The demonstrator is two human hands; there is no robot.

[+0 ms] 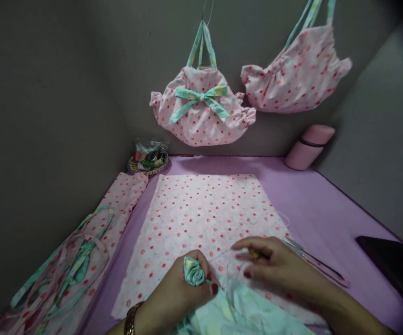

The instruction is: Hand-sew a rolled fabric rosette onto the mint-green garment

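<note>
Several mint and pink ties (79, 260) lie heaped on a folded dotted cloth at far left, so yeah, going rightwards from there. Next up is the left hand (178, 284), coming in from the lower left, fingers curled snugly around a mint fabric rosette (194, 271) with the thumb across underneath. Rosette's roundish, so no real long axis, swirl showing up top. Mint cloth (243, 302) bunches just below, over the flat dotted fabric (201, 209) on the bench (292, 195).

Key thing: the rosette sits left of the right hand (274, 260) and a touch lower, with a gap between, and a thin thread (221, 253) slants across it up to the right index fingertip. That right hand is palm-down, half curled, thumb and index apart; can't tell if it's gripping anything, needle included. Scissors (316, 265) lie just beyond it.
</note>
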